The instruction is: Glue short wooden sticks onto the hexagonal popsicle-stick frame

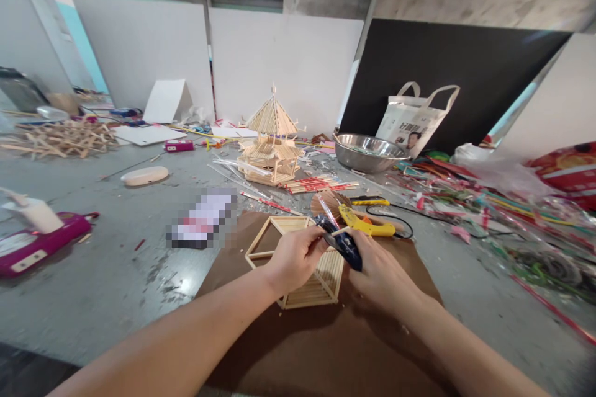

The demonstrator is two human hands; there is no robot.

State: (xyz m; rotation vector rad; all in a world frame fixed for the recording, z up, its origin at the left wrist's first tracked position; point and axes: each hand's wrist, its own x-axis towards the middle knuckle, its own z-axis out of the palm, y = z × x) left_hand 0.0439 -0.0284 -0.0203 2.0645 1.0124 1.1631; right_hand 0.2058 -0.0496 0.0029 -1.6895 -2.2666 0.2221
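My left hand (pixel 298 257) pinches a thin wooden stick (pixel 341 232) above the work. Closed around cutters with dark blue handles (pixel 351 253) is my right hand (pixel 379 267); the stick lies across the tool near its metal head, and the exact contact is hidden by fingers. Below both hands, a hexagonal frame of wooden sticks (pixel 261 254) rests on a brown board (pixel 298 347). Part of the frame is filled with sticks laid side by side. A yellow glue gun (pixel 365 223) lies just beyond my right hand.
A stick-built pagoda (pixel 272 149) stands behind the board, near red-wrapped stick bundles (pixel 321 183). A metal basin (pixel 370 152) and white bag (pixel 414 115) are farther back. A phone (pixel 202 217) and purple power strip (pixel 51 242) lie left; plastic wrappers (pixel 488 217) clutter the right.
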